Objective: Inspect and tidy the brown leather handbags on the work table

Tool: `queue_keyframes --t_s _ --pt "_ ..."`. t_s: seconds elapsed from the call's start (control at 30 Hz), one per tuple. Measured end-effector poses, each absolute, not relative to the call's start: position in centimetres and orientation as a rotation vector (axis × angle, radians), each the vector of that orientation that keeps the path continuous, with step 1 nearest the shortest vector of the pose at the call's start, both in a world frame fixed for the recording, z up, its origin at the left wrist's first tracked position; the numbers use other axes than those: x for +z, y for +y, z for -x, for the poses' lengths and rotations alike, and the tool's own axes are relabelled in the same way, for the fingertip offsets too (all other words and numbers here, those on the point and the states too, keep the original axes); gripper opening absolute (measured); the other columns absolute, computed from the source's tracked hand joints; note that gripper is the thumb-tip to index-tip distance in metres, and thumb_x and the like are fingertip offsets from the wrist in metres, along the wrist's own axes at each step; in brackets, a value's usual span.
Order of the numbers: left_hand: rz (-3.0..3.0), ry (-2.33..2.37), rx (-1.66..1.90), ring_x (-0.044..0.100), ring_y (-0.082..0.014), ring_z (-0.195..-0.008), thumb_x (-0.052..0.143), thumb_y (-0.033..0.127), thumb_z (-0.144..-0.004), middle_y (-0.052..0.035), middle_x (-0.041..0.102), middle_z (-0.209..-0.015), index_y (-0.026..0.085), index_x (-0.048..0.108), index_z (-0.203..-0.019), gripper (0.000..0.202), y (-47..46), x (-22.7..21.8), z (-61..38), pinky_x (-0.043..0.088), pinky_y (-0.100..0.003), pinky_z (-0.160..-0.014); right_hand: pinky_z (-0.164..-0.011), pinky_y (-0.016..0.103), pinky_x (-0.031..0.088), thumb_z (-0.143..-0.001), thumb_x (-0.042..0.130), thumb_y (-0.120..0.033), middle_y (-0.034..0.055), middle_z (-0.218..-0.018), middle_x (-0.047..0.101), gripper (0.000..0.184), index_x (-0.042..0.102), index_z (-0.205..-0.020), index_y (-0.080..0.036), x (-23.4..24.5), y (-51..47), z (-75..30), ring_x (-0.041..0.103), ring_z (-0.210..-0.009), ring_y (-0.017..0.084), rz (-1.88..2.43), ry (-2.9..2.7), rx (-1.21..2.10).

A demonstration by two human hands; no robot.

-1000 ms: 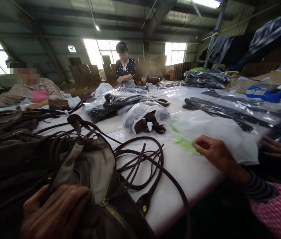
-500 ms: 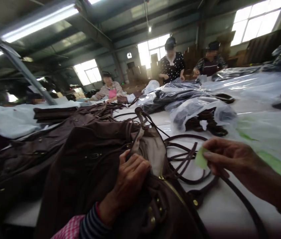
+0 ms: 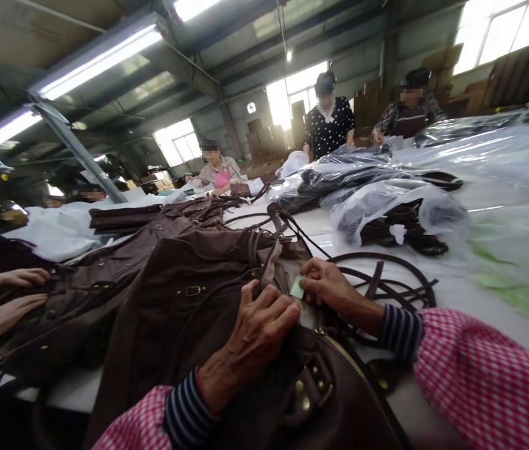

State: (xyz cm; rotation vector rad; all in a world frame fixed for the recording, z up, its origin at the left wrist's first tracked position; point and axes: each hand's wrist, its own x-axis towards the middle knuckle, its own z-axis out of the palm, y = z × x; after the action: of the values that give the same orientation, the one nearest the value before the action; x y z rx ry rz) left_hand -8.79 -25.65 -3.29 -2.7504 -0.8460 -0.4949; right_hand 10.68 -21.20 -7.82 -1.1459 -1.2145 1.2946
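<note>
A dark brown leather bag [image 3: 189, 300] with brass studs and long straps [image 3: 386, 275] lies open in front of me on a white table [image 3: 470, 294]. My left hand [image 3: 259, 331] grips the edge of the bag's opening, fingers curled over the pale lining. My right hand [image 3: 327, 287] pinches a small light-green card [image 3: 297, 287] and holds it at the mouth of the bag, right beside my left fingers.
More brown bags [image 3: 152, 219] are piled to the left, where another person's hands [image 3: 6, 300] rest on them. Bags in clear plastic [image 3: 386, 206] lie beyond. Green sheets [image 3: 521, 300] lie at the right. Several people work at the far side.
My right hand has carried the green card leftward from above the straps to the bag's opening. The view has shifted slightly, and another person's hands now show at the left.
</note>
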Motion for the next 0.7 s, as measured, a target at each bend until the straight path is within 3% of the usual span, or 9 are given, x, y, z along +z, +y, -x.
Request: queue_keyframes --t_s 0.2,0.33,0.47,0.7 --pt "2.845 -0.761 -0.241 0.051 -0.0213 -0.108 0.044 0.016 -0.105 0.0004 0.066 -0.095 0.021 0.054 -0.1 0.013 -25.0 -1.5 8.7 0.024 -0.049 -0.105 -0.036 0.017 0.036 -0.077 0.062 -0.018 -0.007 -0.055 0.057 0.012 0.06 -0.088 -0.018 -7.2 -20.6 -10.7 0.054 -0.042 0.01 1.096 -1.4 1.281" --pt "2.813 -0.682 -0.176 0.049 -0.0221 -0.1 0.045 0.017 -0.104 -0.0003 0.065 -0.096 0.022 0.054 -0.103 0.011 -24.6 -0.9 8.8 0.027 -0.047 -0.099 -0.036 0.018 0.034 -0.073 0.062 -0.012 -0.0105 -0.054 0.053 0.028 0.057 -0.099 -0.019 -5.9 -20.0 -10.9 0.05 -0.039 0.009 1.078 -1.566 1.326" --pt "2.762 -0.564 -0.172 0.048 -0.0222 -0.096 0.046 0.02 -0.104 -0.0013 0.065 -0.095 0.022 0.055 -0.107 0.01 -24.0 -0.5 9.0 0.027 -0.048 -0.098 -0.039 0.019 0.033 -0.067 0.06 -0.007 -0.0105 -0.055 0.053 0.031 0.054 -0.095 -0.02 -4.6 -19.2 -10.8 0.049 -0.041 0.01 1.096 -1.722 1.31" --pt "2.73 -0.549 -0.191 0.05 -0.0215 -0.097 0.049 0.021 -0.104 -0.0015 0.067 -0.096 0.021 0.057 -0.107 0.009 -24.0 -0.4 9.4 0.028 -0.048 -0.1 -0.055 0.021 0.04 -0.065 0.068 -0.007 -0.0021 -0.073 0.063 0.022 0.058 -0.082 -0.018 -5.6 -17.9 -8.5 0.058 -0.066 0.012 1.101 -1.703 1.024"
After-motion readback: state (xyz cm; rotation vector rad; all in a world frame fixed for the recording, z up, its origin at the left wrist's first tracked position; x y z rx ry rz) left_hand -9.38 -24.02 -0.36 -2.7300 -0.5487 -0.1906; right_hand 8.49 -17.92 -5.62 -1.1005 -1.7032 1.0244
